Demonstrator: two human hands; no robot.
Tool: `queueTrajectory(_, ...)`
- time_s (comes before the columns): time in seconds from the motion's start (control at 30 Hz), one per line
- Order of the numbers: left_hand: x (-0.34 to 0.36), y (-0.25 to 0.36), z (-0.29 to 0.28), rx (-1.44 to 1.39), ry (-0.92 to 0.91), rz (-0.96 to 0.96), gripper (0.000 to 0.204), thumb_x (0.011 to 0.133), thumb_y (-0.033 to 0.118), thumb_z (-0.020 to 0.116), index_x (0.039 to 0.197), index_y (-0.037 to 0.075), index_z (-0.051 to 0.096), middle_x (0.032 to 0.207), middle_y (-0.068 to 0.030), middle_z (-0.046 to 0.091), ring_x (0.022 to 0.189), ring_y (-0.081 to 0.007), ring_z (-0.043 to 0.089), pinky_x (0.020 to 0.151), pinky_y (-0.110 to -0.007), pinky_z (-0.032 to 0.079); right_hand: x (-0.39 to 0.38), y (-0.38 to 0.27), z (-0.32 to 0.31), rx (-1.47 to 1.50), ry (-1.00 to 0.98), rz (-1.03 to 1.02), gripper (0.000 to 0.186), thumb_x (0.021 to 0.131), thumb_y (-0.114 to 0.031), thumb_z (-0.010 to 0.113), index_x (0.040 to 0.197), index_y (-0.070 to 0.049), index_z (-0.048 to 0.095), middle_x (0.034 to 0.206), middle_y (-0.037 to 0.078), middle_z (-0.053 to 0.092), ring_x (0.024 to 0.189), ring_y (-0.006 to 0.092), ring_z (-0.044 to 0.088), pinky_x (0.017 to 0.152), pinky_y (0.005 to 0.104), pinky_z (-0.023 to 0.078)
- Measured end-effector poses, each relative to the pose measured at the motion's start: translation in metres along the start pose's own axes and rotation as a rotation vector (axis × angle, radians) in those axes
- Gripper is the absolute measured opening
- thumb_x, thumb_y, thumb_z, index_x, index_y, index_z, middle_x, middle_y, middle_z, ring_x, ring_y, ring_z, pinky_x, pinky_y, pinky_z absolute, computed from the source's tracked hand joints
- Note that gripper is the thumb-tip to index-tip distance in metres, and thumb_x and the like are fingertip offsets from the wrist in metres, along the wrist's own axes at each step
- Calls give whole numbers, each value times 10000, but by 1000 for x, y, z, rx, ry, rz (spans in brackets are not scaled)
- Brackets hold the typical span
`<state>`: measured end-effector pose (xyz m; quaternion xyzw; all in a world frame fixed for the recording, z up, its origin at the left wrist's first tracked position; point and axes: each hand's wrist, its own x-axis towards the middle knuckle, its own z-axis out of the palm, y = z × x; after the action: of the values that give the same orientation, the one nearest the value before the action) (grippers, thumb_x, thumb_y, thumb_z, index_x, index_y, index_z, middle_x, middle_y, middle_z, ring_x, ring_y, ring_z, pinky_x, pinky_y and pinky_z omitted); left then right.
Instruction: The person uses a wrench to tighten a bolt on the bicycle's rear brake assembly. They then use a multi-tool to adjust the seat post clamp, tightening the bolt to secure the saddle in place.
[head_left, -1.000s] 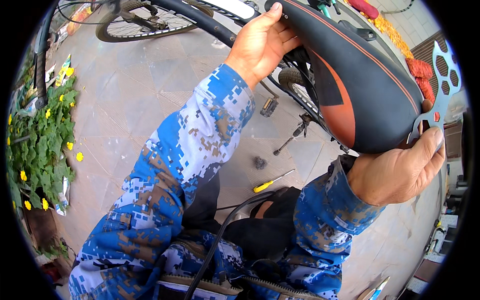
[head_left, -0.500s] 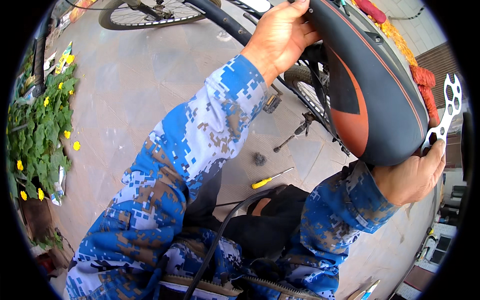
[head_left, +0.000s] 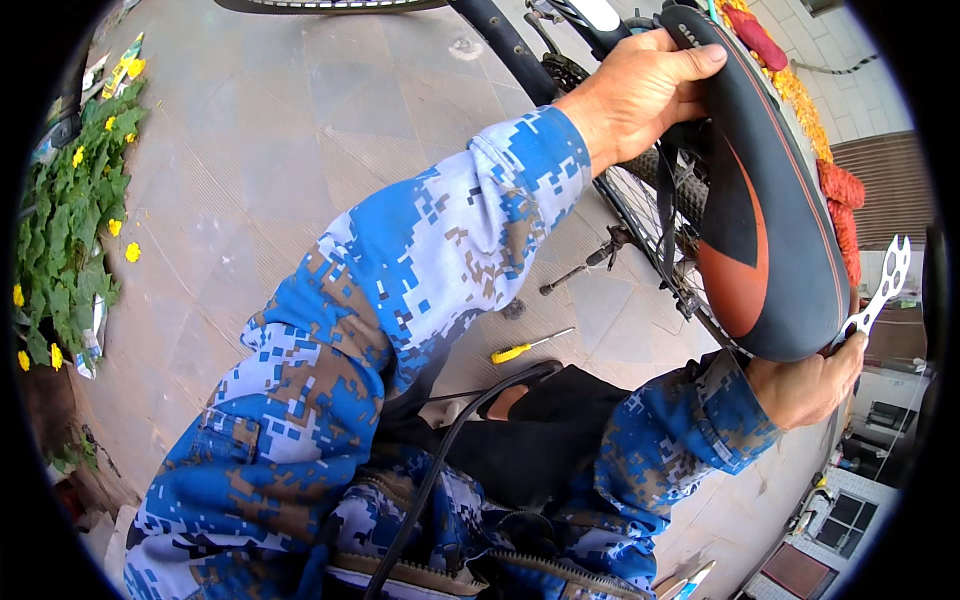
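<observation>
A black bicycle saddle (head_left: 785, 220) with orange panels and thin orange lines sits on a bicycle at the right. My left hand (head_left: 640, 95) grips its narrow nose, thumb on top and the fingers curled beneath. At the wide rear end, my right hand (head_left: 812, 385) is closed on a flat silver multi-hole wrench (head_left: 885, 285). The wrench's far part sticks up past the saddle's edge. Its other end, and whatever it meets under the saddle, is hidden.
A yellow-handled screwdriver (head_left: 515, 353) lies on the paved floor (head_left: 300, 130). The bicycle's kickstand (head_left: 590, 262) and rear wheel (head_left: 640, 205) are below the saddle. Green plants (head_left: 70, 220) with yellow flowers line the left; red cloth (head_left: 842, 200) hangs beyond the saddle.
My view has shifted. The left hand's thumb now lies over the saddle's nose. The right hand still holds the wrench at the rear end, and the wrench appears lower in view.
</observation>
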<state>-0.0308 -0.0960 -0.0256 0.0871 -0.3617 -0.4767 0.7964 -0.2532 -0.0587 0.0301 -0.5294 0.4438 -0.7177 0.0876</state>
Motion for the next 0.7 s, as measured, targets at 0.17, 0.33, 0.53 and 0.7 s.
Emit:
queueTrajectory(0.17,-14,1,-1,-81,38,21,277,947,210,656,1166,47,610,1148,-78,657,1121,-220,600,1061,-426,424,3,-17,11,402,-149,307,495,1050,-280,306,1228,97,573,1163,246,622,1014,326,664,864,433,583)
queueTrajectory(0.33,-26,-2,-2,-258,13,-22,259,937,180,662,1158,52,617,1159,-71,657,1132,-221,602,1061,-422,434,19,-14,4,395,-192,329,485,1047,-284,296,1243,64,572,1223,234,607,1100,351,627,948,483,530)
queueTrajectory(0.53,-38,5,-3,-245,-20,-16,195,932,131,659,1113,67,630,1102,-59,665,1092,-213,619,1039,-406,475,29,-12,-3,624,-209,497,490,1050,-325,285,1229,23,581,1240,207,603,1178,356,574,1007,528,471)
queueTrajectory(0.7,-35,4,3,-195,15,-2,179,946,176,647,1080,60,617,1057,-77,660,1057,-211,627,992,-404,513,38,19,-21,604,-132,414,467,1056,-304,297,1269,42,528,1250,218,583,1170,339,570,1012,533,465)
